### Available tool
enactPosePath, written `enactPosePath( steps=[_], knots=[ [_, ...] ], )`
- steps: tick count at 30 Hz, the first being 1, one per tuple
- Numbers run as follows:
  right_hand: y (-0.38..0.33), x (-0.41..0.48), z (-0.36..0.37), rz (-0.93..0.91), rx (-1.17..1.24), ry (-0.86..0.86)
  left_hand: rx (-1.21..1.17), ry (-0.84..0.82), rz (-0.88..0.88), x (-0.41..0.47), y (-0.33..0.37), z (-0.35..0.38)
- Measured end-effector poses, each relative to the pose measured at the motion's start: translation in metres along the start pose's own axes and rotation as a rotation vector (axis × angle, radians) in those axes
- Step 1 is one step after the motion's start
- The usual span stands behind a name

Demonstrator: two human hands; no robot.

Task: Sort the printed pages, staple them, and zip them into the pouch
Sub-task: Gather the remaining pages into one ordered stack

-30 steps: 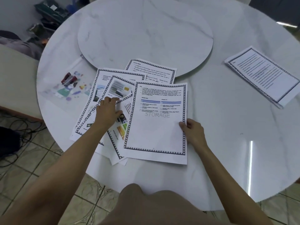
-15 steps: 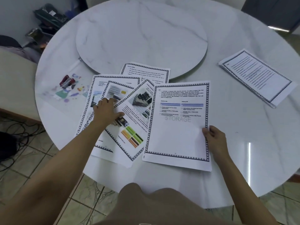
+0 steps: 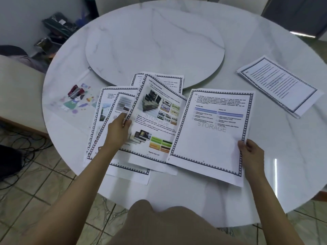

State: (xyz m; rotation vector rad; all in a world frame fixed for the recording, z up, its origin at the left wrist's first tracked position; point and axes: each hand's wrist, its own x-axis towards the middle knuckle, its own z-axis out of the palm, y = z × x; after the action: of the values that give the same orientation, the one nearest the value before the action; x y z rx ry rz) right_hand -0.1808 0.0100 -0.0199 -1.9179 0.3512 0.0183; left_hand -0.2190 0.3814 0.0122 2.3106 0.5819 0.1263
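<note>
Several printed pages with dark patterned borders lie fanned out on the white round table [image 3: 292,152]. My right hand [image 3: 251,151] grips the lower right edge of a mostly text page marked STORAGE [image 3: 212,131]. My left hand [image 3: 119,129] pinches the left edge of a page with colour pictures [image 3: 159,117], lifting it off the pages beneath [image 3: 106,110]. A second stack of pages [image 3: 279,85] lies at the right of the table. A clear pouch with colourful prints [image 3: 77,103] lies at the left, with a red stapler [image 3: 75,90] on it.
A raised round turntable [image 3: 154,41] fills the table's middle. A cream chair [image 3: 16,96] stands at the left, with cables on the tiled floor [image 3: 21,144] below it. Clutter sits in the far left corner [image 3: 56,29].
My right hand has slid the STORAGE page to the right, uncovering the picture page. My left hand has gone from resting flat on the pages to pinching and lifting the picture page's edge.
</note>
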Motion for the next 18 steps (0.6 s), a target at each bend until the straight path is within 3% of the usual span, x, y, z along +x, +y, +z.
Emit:
enactPosePath(
  steps=[9, 18],
  knots=[
    [-0.005, -0.004, -0.019, -0.001, 0.105, 0.056, -0.346, 0.036, -0.204, -0.033, 0.001, 0.001],
    [0.001, 0.003, -0.039, 0.01, 0.147, 0.112, -0.448, 0.084, -0.087, -0.047, 0.004, -0.001]
  ],
)
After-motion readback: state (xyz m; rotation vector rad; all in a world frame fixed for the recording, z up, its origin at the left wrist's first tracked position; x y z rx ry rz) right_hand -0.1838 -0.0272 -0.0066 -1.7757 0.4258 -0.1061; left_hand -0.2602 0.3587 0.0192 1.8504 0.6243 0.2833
